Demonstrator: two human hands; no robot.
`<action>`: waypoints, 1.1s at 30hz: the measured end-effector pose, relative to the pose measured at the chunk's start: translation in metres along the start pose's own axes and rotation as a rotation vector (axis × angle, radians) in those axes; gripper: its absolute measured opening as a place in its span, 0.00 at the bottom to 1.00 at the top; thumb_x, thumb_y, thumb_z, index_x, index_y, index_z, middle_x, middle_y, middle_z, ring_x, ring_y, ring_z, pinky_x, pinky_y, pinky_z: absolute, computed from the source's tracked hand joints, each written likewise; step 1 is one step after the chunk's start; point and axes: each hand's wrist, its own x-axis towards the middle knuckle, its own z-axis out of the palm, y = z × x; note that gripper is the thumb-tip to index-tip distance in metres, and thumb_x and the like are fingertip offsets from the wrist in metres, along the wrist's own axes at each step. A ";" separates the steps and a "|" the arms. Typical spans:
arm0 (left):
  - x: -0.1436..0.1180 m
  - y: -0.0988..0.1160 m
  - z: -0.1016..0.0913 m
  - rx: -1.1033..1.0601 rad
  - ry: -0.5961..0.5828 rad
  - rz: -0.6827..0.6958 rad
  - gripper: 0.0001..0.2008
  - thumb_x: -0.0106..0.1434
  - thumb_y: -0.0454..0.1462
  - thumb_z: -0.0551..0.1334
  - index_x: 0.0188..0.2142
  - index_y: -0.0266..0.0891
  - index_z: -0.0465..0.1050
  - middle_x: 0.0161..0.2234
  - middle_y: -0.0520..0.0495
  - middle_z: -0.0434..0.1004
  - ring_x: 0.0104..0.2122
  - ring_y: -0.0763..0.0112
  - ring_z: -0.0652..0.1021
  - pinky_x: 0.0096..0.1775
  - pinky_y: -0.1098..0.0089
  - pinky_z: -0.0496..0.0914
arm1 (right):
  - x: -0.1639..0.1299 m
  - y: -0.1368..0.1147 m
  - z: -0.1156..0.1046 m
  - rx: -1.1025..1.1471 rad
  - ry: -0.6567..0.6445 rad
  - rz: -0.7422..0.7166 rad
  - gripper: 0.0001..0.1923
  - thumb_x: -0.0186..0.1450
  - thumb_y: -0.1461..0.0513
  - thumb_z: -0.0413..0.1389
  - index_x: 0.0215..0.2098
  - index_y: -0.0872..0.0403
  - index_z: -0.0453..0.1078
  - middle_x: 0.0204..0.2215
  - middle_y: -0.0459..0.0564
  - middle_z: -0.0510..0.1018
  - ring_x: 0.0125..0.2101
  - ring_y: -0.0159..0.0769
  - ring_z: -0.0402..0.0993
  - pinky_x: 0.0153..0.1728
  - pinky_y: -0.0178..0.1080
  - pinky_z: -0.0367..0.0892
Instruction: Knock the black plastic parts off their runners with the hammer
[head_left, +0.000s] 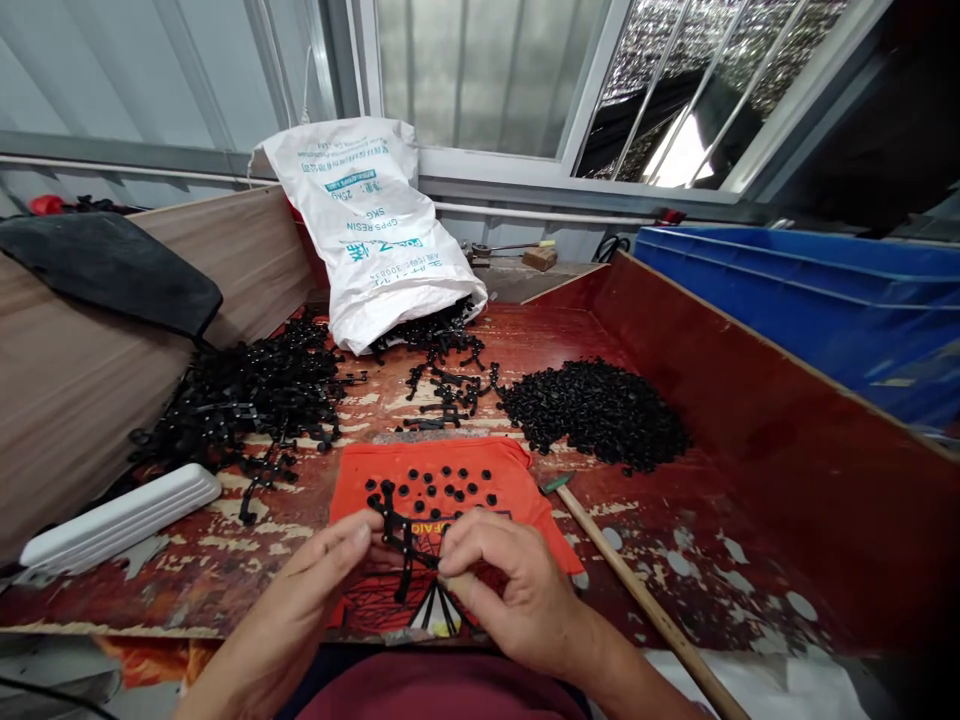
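A black jointed plastic linkage (405, 545), with crossing arms and round knobs, is held between my hands just above an orange cloth (525, 470). On its left side, my left hand (322, 565) grips it between thumb and fingers. My right hand (514, 585) is closed in a pinch at the linkage's right end, and the fingertips hide that end. Several small black round caps (430, 491) lie spread on the cloth just beyond my hands. Printed lettering and a drawing on the cloth are partly covered by my hands.
Black linkages (247, 395) are heaped at left; more spill from a white resin sack (375, 230). Small black pieces (600, 410) form a pile at right. A wooden-handled hammer (637, 580) lies beside the cloth. A white bar-shaped object (124, 515) sits left. Boards and a blue crate (795, 290) flank the bench.
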 end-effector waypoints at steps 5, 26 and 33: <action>0.001 0.004 0.029 -0.186 -0.074 -0.036 0.08 0.58 0.40 0.71 0.34 0.39 0.77 0.34 0.49 0.80 0.31 0.73 0.77 0.38 0.73 0.72 | -0.017 0.012 0.023 -0.097 -0.072 -0.075 0.11 0.61 0.73 0.51 0.34 0.52 0.70 0.30 0.49 0.75 0.31 0.33 0.72 0.34 0.33 0.69; -0.008 -0.011 0.040 0.699 -0.085 0.298 0.09 0.60 0.43 0.64 0.33 0.43 0.66 0.27 0.55 0.68 0.28 0.71 0.71 0.31 0.74 0.66 | 0.006 0.012 0.014 0.347 -0.187 0.593 0.13 0.71 0.58 0.53 0.40 0.55 0.78 0.27 0.46 0.78 0.28 0.31 0.74 0.31 0.32 0.68; -0.008 0.006 0.014 1.011 0.260 0.656 0.12 0.56 0.46 0.67 0.34 0.44 0.70 0.38 0.47 0.76 0.40 0.59 0.75 0.44 0.64 0.67 | -0.005 0.014 0.012 0.419 -0.040 0.637 0.08 0.66 0.58 0.60 0.37 0.54 0.78 0.30 0.47 0.80 0.31 0.34 0.76 0.36 0.35 0.70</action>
